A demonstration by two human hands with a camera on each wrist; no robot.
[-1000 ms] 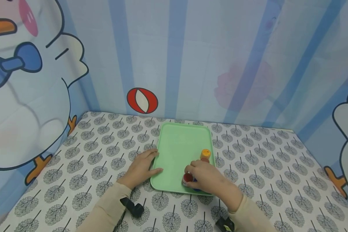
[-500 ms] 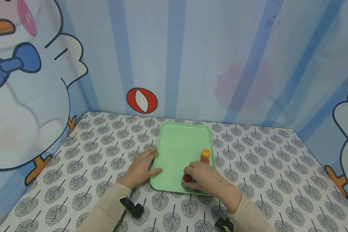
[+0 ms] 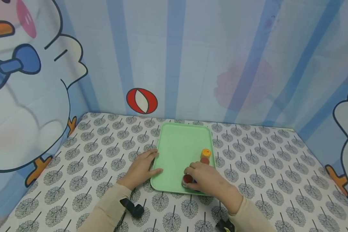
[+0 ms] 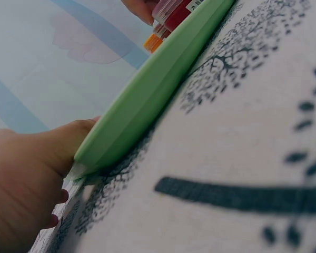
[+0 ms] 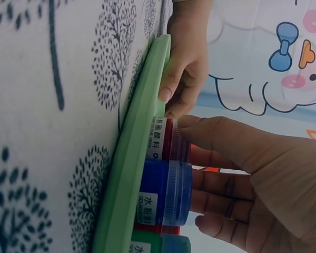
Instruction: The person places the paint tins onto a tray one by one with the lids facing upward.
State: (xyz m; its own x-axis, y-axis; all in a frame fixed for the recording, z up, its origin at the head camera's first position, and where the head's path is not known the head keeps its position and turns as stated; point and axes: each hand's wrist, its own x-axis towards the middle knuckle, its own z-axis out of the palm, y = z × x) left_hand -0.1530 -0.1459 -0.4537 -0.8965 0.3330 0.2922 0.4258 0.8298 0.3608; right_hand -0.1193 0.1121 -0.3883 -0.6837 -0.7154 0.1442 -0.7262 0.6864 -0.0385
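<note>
My right hand [image 3: 206, 177] pinches a red paint jar [image 5: 166, 139] between thumb and fingers at its clear lid, near the front edge of a green tray [image 3: 177, 145]. Beside it in the right wrist view stands a blue paint jar [image 5: 154, 190], close under my fingers, with a green paint jar [image 5: 150, 243] past it. In the head view my right hand covers most of these. My left hand [image 3: 140, 167] rests at the tray's left edge, fingers relaxed along the rim and thumb [image 4: 68, 142] lying over it.
Behind my right hand, an orange-yellow lidded jar [image 3: 206, 153] and a brownish-red lid [image 3: 204, 160] line the tray's right side. A tree-patterned cloth [image 3: 249, 167] covers the table. A striped cartoon curtain [image 3: 197, 64] hangs at the back.
The red jar has shifted very slightly towards the near left with my right hand, and less of the blue jar shows. My left hand and the tray have stayed put.
</note>
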